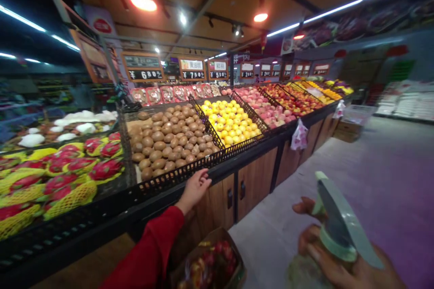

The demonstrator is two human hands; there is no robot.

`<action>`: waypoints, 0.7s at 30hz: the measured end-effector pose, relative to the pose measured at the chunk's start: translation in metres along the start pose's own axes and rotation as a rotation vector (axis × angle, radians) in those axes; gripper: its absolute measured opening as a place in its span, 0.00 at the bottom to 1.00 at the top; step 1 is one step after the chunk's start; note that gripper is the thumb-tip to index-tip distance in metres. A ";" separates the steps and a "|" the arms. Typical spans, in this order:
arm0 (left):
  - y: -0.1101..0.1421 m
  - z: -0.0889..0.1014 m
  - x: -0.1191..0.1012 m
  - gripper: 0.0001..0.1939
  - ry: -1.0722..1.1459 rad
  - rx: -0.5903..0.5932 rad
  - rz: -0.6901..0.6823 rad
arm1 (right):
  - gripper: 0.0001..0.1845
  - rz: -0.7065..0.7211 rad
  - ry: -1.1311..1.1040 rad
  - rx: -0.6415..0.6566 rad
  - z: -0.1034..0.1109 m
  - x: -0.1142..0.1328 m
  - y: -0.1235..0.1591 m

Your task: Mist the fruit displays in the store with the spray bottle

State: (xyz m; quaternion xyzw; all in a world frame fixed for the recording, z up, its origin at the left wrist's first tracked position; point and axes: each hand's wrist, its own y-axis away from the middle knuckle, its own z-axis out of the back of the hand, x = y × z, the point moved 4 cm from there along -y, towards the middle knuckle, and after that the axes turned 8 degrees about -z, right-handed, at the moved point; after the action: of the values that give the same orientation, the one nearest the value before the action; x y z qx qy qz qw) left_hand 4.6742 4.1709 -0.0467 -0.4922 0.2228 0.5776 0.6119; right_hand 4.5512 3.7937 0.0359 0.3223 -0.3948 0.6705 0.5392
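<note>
My left hand [195,189], in a red sleeve [156,239], hovers by the front edge of a black crate [183,169] of brown kiwifruit [166,142]. Its fingers are loosely bent, with nothing visible in them. At lower right, my right hand [334,253] is closed around a pale green object with a flat grey face [339,210]. It is blurred, and I cannot make out its kind. Below that hand is a pale, blurred patch [301,273]. Yellow fruit [230,122] fills the crate right of the kiwifruit.
Dragon fruit [64,176] in yellow netting lies on the left. Peaches [257,101] and other fruit continue along the stand. Below are wooden cabinet doors [256,178] and a cardboard box [237,257] of dark red fruit. A plastic bag [299,135] hangs from the edge beside the aisle floor [383,167].
</note>
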 end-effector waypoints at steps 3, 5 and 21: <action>-0.026 0.036 0.020 0.18 -0.292 -0.163 0.017 | 0.19 0.027 -0.019 0.058 0.019 -0.010 -0.027; -0.033 0.054 0.026 0.16 -0.472 -0.227 0.063 | 0.21 0.049 -0.015 0.068 0.028 -0.015 -0.046; -0.077 0.089 0.066 0.18 -0.914 -0.304 0.279 | 0.19 0.233 -0.201 0.154 -0.037 0.033 -0.171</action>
State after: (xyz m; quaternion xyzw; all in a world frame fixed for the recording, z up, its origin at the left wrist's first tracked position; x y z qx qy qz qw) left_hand 4.7347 4.2916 -0.0381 -0.2380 -0.0911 0.8366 0.4849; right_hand 4.7106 3.8599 0.0779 0.3803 -0.4287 0.7210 0.3895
